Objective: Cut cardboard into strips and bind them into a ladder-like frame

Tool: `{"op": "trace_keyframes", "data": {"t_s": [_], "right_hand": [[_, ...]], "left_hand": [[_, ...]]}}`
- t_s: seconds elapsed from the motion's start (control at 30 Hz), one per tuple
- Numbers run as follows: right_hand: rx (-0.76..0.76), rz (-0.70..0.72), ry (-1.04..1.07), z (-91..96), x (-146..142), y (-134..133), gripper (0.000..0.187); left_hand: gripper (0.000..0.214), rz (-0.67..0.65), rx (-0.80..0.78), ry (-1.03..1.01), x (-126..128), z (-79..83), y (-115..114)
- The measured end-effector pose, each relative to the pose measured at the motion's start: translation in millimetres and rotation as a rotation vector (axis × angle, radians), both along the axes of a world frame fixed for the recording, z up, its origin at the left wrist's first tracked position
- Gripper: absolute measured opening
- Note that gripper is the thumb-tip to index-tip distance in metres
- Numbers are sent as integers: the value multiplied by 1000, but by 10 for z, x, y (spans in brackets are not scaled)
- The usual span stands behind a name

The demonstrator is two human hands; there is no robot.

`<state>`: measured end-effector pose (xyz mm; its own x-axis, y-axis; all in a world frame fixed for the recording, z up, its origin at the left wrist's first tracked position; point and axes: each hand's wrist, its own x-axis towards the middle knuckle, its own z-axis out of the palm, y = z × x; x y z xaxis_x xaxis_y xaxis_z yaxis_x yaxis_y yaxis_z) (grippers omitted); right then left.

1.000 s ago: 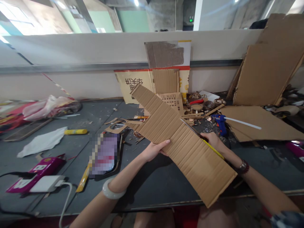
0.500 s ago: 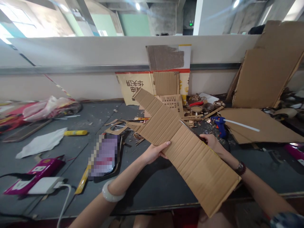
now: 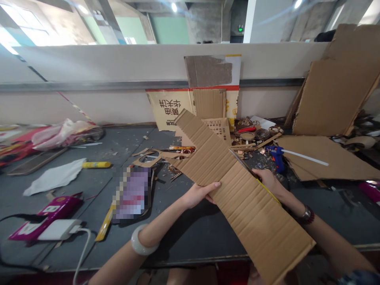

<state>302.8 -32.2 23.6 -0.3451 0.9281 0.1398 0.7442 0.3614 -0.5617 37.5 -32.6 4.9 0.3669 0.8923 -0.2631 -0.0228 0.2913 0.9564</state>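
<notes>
A long strip of corrugated cardboard (image 3: 237, 190) runs diagonally from the far middle toward me, held above the grey table (image 3: 190, 233). My left hand (image 3: 200, 194) grips its left edge, fingers on top and thumb beneath. At the strip's right edge my right hand (image 3: 267, 180) is closed on a yellow-handled utility knife (image 3: 242, 162). The blade lies against the cardboard edge, and the handle is mostly hidden behind the strip.
A blue glue gun (image 3: 276, 154) with a white stick, cardboard sheets (image 3: 323, 156) and scraps lie at the right. A blurred-out device (image 3: 133, 192), a yellow marker (image 3: 96, 164), white paper (image 3: 55, 178), a pink box (image 3: 47, 211) and a white charger (image 3: 59, 230) lie left.
The cardboard strip has slid toward me and to the right; its near end now reaches past the table's front edge. Both hands kept their grip and shifted slightly with it.
</notes>
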Motion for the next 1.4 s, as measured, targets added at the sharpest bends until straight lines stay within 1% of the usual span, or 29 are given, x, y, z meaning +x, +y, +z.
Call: {"op": "trace_keyframes", "data": {"t_s": [0.27,0.4,0.53,0.6,0.7,0.73,0.8,0.9,1.0,1.2,1.3,1.4], "right_hand": [[21,7,-11,-97,1,61,18],[55,-35,-2,-166,0,124,19],[20,-23,24,-192,26,196,22],[7,7,64,-198,53,219,23],[-38,61,143,-203,88,225,23],[-58,68,162,-201,95,219,23],[-82,55,165,-186,102,197,21],[-99,41,145,-139,110,153,18],[-112,55,133,-84,119,108,17],[-141,80,105,-7,109,40,16],[-169,96,94,25,103,19,17],[-167,94,84,55,98,-5,16]], "left_hand": [[48,-10,-11,-62,-42,-29,39],[44,-11,-30,-65,-45,-52,47],[44,17,-60,-123,-59,-44,74],[45,87,-61,-220,-98,-19,119],[46,275,-58,-348,-187,30,209],[46,321,-49,-362,-214,45,235],[49,355,-17,-356,-249,63,268],[53,313,25,-301,-259,70,269],[54,254,46,-234,-261,75,250],[62,229,112,-206,-291,78,253],[63,204,141,-169,-281,59,247],[61,189,130,-151,-252,39,219]]}}
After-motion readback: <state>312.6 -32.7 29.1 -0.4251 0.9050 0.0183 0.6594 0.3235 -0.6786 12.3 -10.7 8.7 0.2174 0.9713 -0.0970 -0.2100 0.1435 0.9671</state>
